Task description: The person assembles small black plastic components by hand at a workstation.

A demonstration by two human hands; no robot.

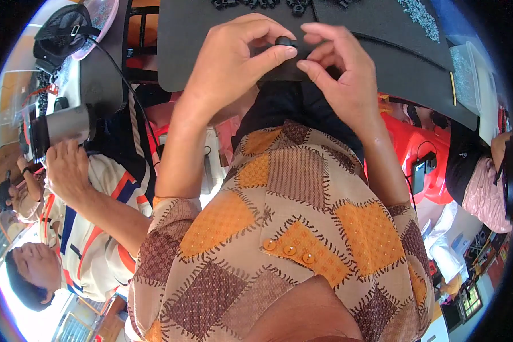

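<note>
My left hand (233, 62) is over the near part of the black table (191, 54). Between its thumb and fingers it pinches a small, round black part (283, 41) with a short stub pointing right. Just to the right of that part hovers my right hand (350, 80), its thumb and curled fingers apart and a gap between them. I see nothing in the right hand, though its inner fingers are partly shaded. Several small black plastic pieces (297, 5) lie on the table beyond my hands, cut off by the upper edge.
Small pale-blue bits (419, 20) are heaped at the far right, near a translucent plastic bin (467, 74). At left, a co-worker's hand (65, 165) is at a dark cylindrical container (68, 122); a black cap (62, 37) lies beyond. A red plastic chair (393, 137) stands at right.
</note>
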